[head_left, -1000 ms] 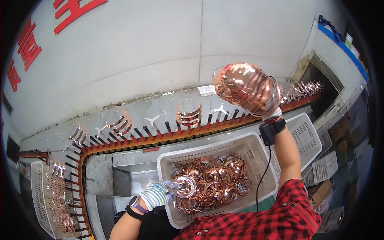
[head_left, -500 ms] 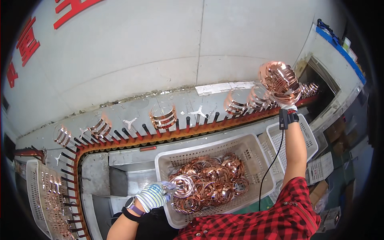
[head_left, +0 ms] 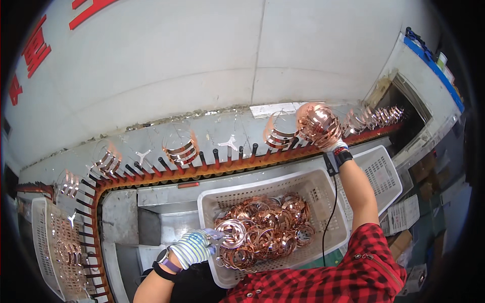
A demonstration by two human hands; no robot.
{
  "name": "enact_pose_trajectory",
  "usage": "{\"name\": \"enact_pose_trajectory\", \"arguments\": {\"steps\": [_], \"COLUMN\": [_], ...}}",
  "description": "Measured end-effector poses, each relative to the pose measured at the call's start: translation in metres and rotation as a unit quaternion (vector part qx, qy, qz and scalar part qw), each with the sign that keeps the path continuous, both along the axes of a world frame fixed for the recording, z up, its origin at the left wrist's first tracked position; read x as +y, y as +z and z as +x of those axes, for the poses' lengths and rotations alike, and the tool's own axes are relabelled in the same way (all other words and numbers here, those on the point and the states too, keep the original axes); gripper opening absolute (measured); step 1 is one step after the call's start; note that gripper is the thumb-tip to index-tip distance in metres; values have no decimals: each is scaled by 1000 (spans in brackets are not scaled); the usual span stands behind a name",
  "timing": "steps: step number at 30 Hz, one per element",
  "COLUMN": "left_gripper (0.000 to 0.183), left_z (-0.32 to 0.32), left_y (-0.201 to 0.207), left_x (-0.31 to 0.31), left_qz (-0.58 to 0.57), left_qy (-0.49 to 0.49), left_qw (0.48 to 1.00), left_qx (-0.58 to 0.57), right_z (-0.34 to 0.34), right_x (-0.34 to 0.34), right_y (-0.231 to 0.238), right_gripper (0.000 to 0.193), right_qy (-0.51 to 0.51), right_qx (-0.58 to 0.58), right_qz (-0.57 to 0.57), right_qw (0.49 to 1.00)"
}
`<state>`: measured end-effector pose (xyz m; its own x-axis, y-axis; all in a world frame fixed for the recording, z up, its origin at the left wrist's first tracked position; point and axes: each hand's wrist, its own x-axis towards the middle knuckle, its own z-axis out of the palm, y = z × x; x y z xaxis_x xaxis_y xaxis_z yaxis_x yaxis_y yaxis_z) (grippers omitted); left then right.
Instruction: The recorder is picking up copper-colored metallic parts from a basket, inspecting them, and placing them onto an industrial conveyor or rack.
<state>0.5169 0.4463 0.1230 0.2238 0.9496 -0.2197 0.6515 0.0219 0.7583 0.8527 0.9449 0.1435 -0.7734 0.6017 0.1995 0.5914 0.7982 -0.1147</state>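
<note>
Right hand (head_left: 331,144) raised to pegged conveyor rail (head_left: 212,166), fingers clamped on copper ring bundle (head_left: 317,123). Left hand (head_left: 194,247) closed on single copper ring (head_left: 231,233) at white basket (head_left: 323,184) near-left corner. Risk judged: rings snagged between pegs, bundle slipped, tangled heap dragged out.

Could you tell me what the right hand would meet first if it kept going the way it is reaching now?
The right hand, holding a copper ring cluster, points up and away toward the peg rail. It would probably meet the pegs and the hung copper rings beside it first; depth is hard to judge.
</note>
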Motion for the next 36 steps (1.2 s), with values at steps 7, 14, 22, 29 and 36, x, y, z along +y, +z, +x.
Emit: {"name": "enact_pose_trajectory", "arguments": {"steps": [7,14,22,29,36], "left_gripper": [51,49,51,54,51], "left_z": [-7,-7,-6,0,-3], "left_y": [-5,2,-8,-5,8], "left_x": [-4,-8,-8,-6,-13], "left_qz": [-14,15,50,39,22], "left_qy": [-6,8,-15,-18,-4], "left_qw": [1000,1000,998,999,999], "left_qx": [-9,-6,40,24,29], "right_z": [-61,-91,-135,-111,-2], "right_x": [-49,-70,-79,-101,-24], "right_y": [16,5,-24,40,92], "right_gripper": [50,46,59,62,66], "right_qy": [42,133,112,107,-115], "right_qx": [157,472,464,430,102], "right_qz": [-248,-354,-516,-93,246], "right_qw": [955,797,711,892,957]}}
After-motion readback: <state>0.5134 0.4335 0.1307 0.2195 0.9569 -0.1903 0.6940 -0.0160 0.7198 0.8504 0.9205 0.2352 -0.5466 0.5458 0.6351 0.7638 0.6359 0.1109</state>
